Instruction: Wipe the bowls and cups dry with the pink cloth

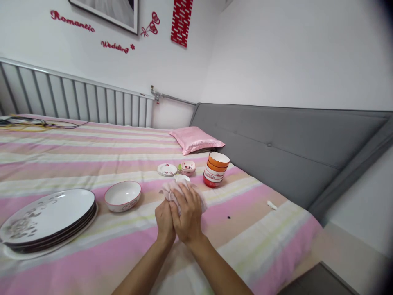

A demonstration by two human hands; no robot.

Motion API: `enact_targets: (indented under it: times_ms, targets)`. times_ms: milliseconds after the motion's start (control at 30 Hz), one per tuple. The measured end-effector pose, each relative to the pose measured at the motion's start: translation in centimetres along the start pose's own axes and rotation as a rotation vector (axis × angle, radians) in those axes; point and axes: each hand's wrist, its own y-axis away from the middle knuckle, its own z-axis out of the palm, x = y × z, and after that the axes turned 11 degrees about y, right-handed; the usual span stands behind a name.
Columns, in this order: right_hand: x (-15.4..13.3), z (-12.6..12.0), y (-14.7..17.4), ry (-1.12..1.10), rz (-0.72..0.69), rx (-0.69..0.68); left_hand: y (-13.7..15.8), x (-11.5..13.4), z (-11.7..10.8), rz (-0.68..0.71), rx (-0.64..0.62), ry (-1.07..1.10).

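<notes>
A pale pink cloth (199,193) is bunched between my two hands over the bed. My right hand (188,211) presses over the cloth from above, its fingers bent round it. Beside it on the left, my left hand (165,219) is closed on the cloth's near side. Whether something lies inside the folds is hidden. Just beyond the cloth shows a small white dish (182,178), partly covered. A white bowl with a red rim (123,196) rests to the left of my hands. To their right and farther back stands a stack of orange, white and red bowls (216,170).
A pile of large plates (49,217) lies at the left. Small plates (167,169) and small square dishes (188,167) sit behind my hands. Farther back are a pink pillow (196,139) and grey headboard (276,151). Cables (39,123) lie far left on the striped sheet (129,250).
</notes>
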Motion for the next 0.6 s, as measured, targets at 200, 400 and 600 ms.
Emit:
enact_targets:
  times_ms: [200,400,600]
  targets:
    - [3.2,3.4,-3.0,-0.046,-0.008,-0.077,-3.1,-3.6,2.2,0.006,0.060,0.046]
    - [4.4,7.2,-4.9,-0.104,0.074,-0.242,-4.4,-7.9,0.6,-0.073,0.059,0.105]
    - [5.4,9.7,-7.1,-0.181,0.141,-0.419,-5.2,-9.9,0.1,-0.218,0.126,0.122]
